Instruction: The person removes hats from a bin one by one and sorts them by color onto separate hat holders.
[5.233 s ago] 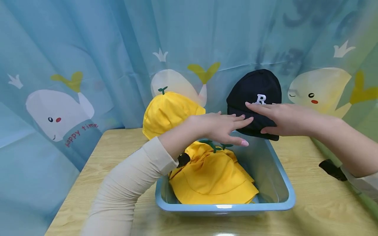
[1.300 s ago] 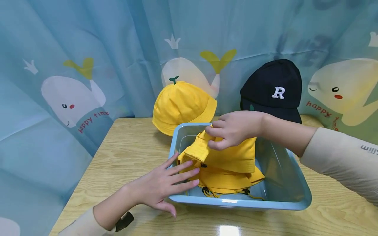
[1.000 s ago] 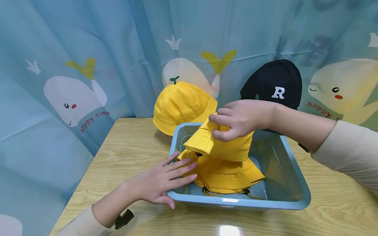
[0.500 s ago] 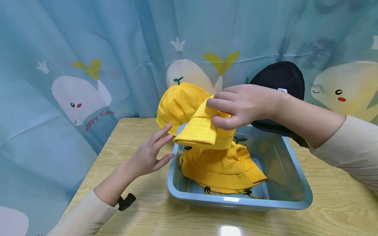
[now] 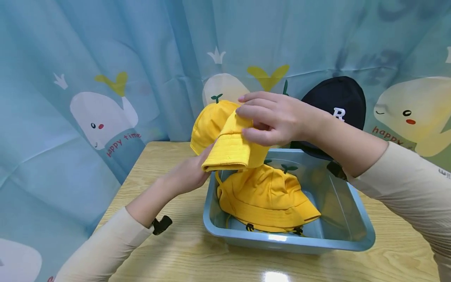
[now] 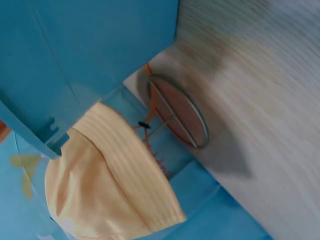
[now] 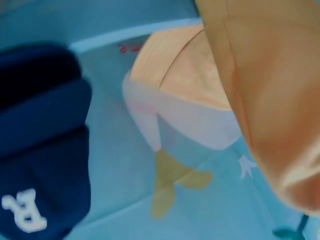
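My right hand pinches a yellow bucket hat by its crown and holds it above the blue bin. My left hand reaches to the left side of that hat; its fingers are hidden behind the brim. Inside the bin lie more yellow bucket hats with green sprouts and cords. In the right wrist view the held hat fills the right side. Behind it another yellow bucket hat stands upright with a green sprout on top, also seen in the left wrist view.
A black cap with a white R stands behind the bin at right. A round wire base rests on the wooden table. A blue patterned curtain hangs along the table's back edge.
My right hand has lifted the yellow bucket hat up out of the bin and moved it left. My left hand has left the bin's rim and come up to the hat's side.
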A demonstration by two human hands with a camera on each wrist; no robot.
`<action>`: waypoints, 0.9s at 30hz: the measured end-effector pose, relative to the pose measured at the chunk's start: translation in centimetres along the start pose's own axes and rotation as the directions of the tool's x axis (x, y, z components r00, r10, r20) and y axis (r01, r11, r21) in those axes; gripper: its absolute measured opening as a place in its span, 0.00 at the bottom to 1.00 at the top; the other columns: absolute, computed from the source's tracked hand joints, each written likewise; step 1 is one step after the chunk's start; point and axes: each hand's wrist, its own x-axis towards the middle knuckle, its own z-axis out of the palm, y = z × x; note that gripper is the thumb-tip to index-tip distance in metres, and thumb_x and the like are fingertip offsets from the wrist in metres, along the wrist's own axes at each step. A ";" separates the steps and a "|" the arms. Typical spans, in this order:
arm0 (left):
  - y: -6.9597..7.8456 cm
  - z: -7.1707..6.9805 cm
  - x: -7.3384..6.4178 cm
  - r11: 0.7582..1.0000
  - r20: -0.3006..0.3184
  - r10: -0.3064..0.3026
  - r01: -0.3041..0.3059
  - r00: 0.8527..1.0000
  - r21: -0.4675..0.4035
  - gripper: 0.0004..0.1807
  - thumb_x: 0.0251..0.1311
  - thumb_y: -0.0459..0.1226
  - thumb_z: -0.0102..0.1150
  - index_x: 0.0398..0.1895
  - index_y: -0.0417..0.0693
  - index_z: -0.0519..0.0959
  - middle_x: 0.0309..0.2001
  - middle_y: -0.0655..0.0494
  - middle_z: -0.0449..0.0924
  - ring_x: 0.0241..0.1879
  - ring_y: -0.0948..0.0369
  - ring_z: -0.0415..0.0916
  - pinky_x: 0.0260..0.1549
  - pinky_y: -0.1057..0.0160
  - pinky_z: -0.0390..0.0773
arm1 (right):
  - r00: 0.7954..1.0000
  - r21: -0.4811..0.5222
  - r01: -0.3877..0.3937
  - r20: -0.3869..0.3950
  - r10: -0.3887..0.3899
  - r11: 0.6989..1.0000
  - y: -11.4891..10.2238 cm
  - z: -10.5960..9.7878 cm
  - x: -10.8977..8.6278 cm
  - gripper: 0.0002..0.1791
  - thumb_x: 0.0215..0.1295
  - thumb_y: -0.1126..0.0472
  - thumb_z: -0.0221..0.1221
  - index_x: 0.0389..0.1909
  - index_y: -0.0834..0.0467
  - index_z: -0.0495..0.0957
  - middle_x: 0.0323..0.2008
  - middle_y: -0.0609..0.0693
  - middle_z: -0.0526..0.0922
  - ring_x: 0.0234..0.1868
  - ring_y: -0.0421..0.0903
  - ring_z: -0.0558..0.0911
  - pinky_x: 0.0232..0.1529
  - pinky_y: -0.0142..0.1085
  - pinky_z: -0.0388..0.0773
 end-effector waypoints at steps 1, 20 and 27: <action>0.0 0.0 0.0 1.000 0.010 -0.016 0.016 1.000 -0.007 0.27 0.73 0.38 0.28 0.67 0.28 0.45 0.60 0.30 0.64 0.44 0.48 0.77 0.42 0.57 0.79 | 0.999 -0.014 -0.027 -0.030 0.027 1.000 0.0 0.3 -0.1 0.07 0.68 0.71 0.47 0.45 0.62 0.68 0.37 0.62 0.77 0.34 0.60 0.80 0.43 0.50 0.80; -2.0 1.2 2.2 0.993 -0.497 -0.101 0.116 0.862 0.000 0.23 0.65 0.22 0.45 0.59 0.18 0.52 0.57 0.23 0.61 0.56 0.38 0.66 0.60 0.53 0.68 | 0.689 -0.006 -0.722 -0.092 0.719 0.692 -3.4 9.0 0.0 0.51 0.64 0.54 0.60 0.71 0.30 0.29 0.66 0.78 0.50 0.72 0.63 0.49 0.67 0.61 0.49; -2.8 0.9 2.9 0.986 -0.385 -0.158 0.122 0.909 -0.115 0.28 0.65 0.22 0.44 0.62 0.17 0.45 0.64 0.21 0.50 0.64 0.40 0.57 0.65 0.54 0.60 | 0.719 0.217 -0.690 0.093 0.689 0.691 -3.8 9.7 -0.4 0.66 0.51 0.57 0.70 0.69 0.31 0.23 0.69 0.75 0.44 0.74 0.61 0.43 0.71 0.45 0.53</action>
